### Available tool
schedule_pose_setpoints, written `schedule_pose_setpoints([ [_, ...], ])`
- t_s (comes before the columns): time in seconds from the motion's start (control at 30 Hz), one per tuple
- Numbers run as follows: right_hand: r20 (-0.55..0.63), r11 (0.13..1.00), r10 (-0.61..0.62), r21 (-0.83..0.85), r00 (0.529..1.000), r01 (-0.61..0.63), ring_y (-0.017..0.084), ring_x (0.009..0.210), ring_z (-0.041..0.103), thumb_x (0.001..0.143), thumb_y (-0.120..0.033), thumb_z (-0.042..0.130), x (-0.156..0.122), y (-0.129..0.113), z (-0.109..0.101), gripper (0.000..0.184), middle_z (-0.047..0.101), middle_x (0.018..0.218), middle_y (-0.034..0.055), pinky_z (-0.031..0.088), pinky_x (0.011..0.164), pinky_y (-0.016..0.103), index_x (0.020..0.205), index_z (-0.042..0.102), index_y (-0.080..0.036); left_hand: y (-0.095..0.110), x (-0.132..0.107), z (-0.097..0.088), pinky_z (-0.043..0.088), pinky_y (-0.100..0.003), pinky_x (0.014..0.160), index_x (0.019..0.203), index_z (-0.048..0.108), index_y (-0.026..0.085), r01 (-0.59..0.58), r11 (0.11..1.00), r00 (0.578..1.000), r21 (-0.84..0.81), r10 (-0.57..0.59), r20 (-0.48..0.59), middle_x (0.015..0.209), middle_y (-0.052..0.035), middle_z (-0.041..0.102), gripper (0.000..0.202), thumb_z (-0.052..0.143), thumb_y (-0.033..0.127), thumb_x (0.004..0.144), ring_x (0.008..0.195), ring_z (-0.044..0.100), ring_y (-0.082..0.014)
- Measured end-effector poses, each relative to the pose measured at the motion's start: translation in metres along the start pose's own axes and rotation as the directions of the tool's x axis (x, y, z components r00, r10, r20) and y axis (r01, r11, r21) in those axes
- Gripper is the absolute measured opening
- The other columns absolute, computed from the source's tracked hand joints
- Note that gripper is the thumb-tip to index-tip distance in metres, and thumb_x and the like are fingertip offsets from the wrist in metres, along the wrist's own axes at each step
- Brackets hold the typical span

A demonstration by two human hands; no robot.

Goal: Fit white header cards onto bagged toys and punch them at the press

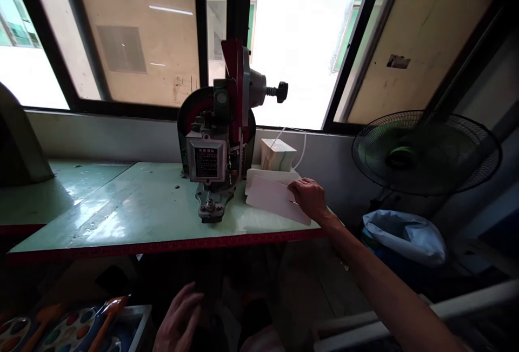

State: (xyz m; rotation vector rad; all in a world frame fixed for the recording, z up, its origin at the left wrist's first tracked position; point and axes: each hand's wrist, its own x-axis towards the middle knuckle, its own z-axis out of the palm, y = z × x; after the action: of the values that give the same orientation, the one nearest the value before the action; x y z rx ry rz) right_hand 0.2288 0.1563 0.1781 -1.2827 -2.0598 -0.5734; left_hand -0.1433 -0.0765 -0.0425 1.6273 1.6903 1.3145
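Big windows [138,33] with dark frames fill the wall behind, bright daylight coming through the open middle pane. Below them runs a pale green table [121,211] with a red front edge, glossy and bare across its left half. Off to the right, beyond the table's end, stands a round black fan [425,152], and under it a blue bag [405,236] sits crumpled.

At the middle of the table stands a dark red and grey press machine [221,146], upright, with a black knob sticking out to its right. Just beside its base on the right lies a stack of white cards [271,195] — behind them, a small pale box [278,154] against the wall.

The right hand [310,198] reaches far out and rests on the right end of the cards, fingers bent down, pinching the top card. The left hand [178,319] hangs low under the table edge, fingers loose and spread, gripping nothing — near it, bottom left, a tray of paint palettes [73,330] with orange brushes.
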Motion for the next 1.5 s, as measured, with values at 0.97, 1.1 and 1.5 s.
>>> schedule_pose_setpoints([
  [0.97, 0.150, 0.361, 0.922, -0.671, 0.358, -0.647, 0.036, 0.121, 0.060, 0.096, -0.040, 0.054, -0.443, 0.159, -0.155, 0.058, 0.066, 0.136, 0.0198, 0.047, 0.095, 0.044, 0.146, 0.051, -0.011, -0.022, 0.012, 0.086, 0.062, -0.026, 0.088, 0.097, 0.084, 0.033, 0.046, 0.995, 0.876, -0.092, 0.004, 0.483, 0.112, -0.0005, 0.082, 0.050, 0.057, 0.073, 0.082, 0.106, 0.076, -0.0286],
  [1.1, 0.142, 0.311, 0.947, -0.627, 0.288, -0.714, 0.032, 0.111, 0.066, 0.096, -0.041, 0.053, -0.439, 0.172, -0.153, 0.050, 0.072, 0.125, 0.0176, 0.048, 0.084, 0.038, 0.140, 0.060, -0.017, -0.015, 0.008, 0.090, 0.062, -0.028, 0.090, 0.098, 0.083, 0.034, 0.049, 0.996, 0.873, -0.071, -0.008, 0.488, 0.114, -0.0003, 0.081, 0.047, 0.057, 0.070, 0.084, 0.110, 0.075, -0.0296],
  [1.5, 0.116, 0.372, 0.924, -0.496, 0.365, -0.785, 0.028, 0.091, 0.070, 0.093, -0.040, 0.048, -0.392, 0.166, -0.212, 0.036, 0.079, 0.098, 0.0112, 0.046, 0.074, 0.033, 0.097, 0.079, -0.022, -0.028, 0.017, 0.088, 0.057, -0.031, 0.101, 0.107, 0.082, 0.037, -0.081, 0.994, 0.884, -0.077, 0.108, 0.456, 0.120, 0.0068, 0.079, 0.033, 0.058, 0.048, 0.088, 0.118, 0.072, -0.0272],
])
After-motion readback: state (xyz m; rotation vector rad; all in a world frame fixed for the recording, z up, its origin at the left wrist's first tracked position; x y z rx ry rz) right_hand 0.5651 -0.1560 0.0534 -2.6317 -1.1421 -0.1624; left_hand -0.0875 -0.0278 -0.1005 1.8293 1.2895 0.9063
